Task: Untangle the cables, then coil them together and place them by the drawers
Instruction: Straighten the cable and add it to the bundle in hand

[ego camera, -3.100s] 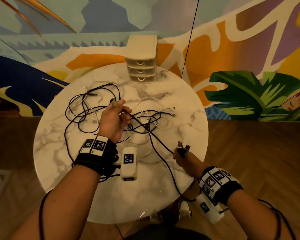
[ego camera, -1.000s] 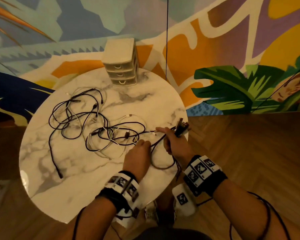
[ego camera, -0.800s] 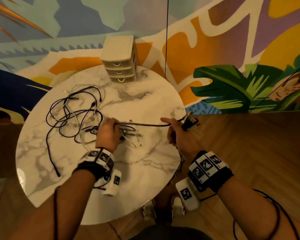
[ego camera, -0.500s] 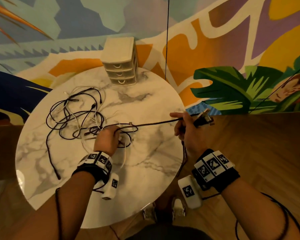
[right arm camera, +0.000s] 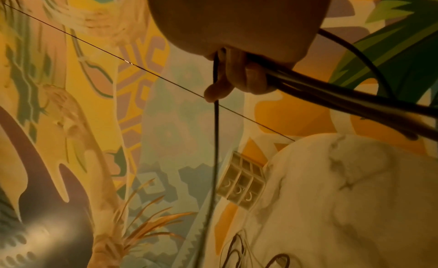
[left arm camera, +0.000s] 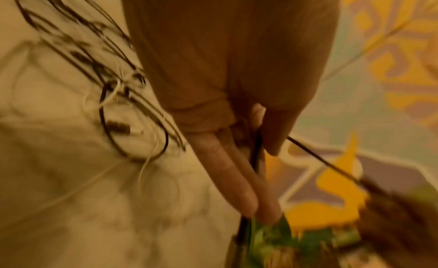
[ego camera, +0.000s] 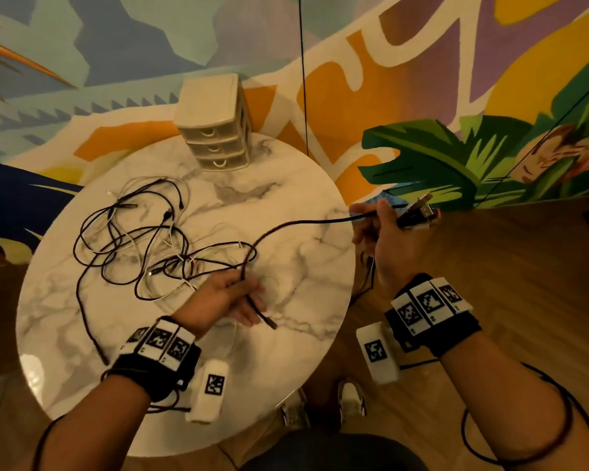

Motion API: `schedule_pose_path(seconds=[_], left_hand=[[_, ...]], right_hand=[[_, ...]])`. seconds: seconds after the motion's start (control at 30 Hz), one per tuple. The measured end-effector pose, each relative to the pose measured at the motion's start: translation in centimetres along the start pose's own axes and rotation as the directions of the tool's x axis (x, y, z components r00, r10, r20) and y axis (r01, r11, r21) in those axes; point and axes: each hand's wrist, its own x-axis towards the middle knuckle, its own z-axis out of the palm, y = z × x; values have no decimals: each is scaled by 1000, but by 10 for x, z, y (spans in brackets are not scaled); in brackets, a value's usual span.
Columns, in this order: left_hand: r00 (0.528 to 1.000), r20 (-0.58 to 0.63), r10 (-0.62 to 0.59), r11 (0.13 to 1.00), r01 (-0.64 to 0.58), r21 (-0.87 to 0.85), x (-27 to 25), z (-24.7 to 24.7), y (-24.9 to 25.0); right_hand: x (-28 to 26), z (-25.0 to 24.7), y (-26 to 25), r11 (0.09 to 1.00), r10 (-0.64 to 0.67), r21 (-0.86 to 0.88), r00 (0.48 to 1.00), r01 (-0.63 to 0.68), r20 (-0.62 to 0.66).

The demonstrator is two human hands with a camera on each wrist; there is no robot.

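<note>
A tangle of black and white cables (ego camera: 140, 246) lies on the left half of the round marble table (ego camera: 296, 341). One black cable (ego camera: 306, 223) runs out of it between my hands. My left hand (ego camera: 233, 295) holds its free end over the table's middle, thumb against the cable (left arm camera: 257, 150), the plug (ego camera: 269, 322) sticking out below the fingers. My right hand (ego camera: 383, 229) is past the table's right edge and grips the same cable (right arm camera: 216, 122) together with several plugs (ego camera: 420, 212). The small beige drawers (ego camera: 215, 127) stand at the table's far edge.
A painted mural wall rises right behind the table. Wooden floor lies to the right and left. My shoes (ego camera: 351, 399) show under the table's near edge. A thin dark line (ego camera: 301, 73) hangs down in front of the wall behind the drawers.
My right hand has drawn the black cable further right, beyond the table's edge. My left hand has left the tangle and come nearer, now holding that cable's free end.
</note>
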Motion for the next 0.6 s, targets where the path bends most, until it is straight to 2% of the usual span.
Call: schedule_pose_path(seconds=[0.03,0.07,0.1,0.13,0.17,0.2,0.23,0.3,0.37,0.4,0.43,0.5,0.6], left_hand=[[989,123,-76,997,71,42,0,14,-11],[960,244,-138,980,97,173,0,31,-24],[925,326,-195,928,66,366,0,45,-38],[900,369,-233,835,-10,550,0,60,-49],[900,376,-222,729,-103,676,2,75,-57],[924,350,-151,673,-164,722,5,87,-56],[946,321,-49,669,-207,714,9,100,-47],[955,235,179,744,-288,603,18,123,-14],[904,212,372,762,-427,486,29,152,29],[873,241,423,761,-487,429,33,168,50],[858,271,436,765,-512,391,37,183,66],[862,335,382,783,-494,379,48,208,86],[868,305,393,762,-493,421,66,224,92]], right_hand=[[1,-6,-3,1000,-14,-6,1000,14,-5],[0,-14,-7,1000,-24,-12,1000,24,-9],[-2,-21,-10,999,-23,-22,1000,23,-4],[-5,-28,-12,999,-10,-40,1000,10,-1],[-8,-37,-14,998,1,-57,1000,-1,-4],[-13,-44,-15,997,9,-77,1000,-10,-5],[-17,-52,-14,996,18,-91,1000,-19,-12],[-24,-62,-13,993,41,-111,999,-41,1],[-29,-74,-13,991,56,-119,998,-54,13],[-31,-81,-14,992,66,-108,998,-65,2],[-31,-88,-16,993,74,-93,997,-75,-19],[-30,-107,-20,994,63,-86,995,-69,-79],[-28,-137,-30,991,11,-133,992,-28,-123]])
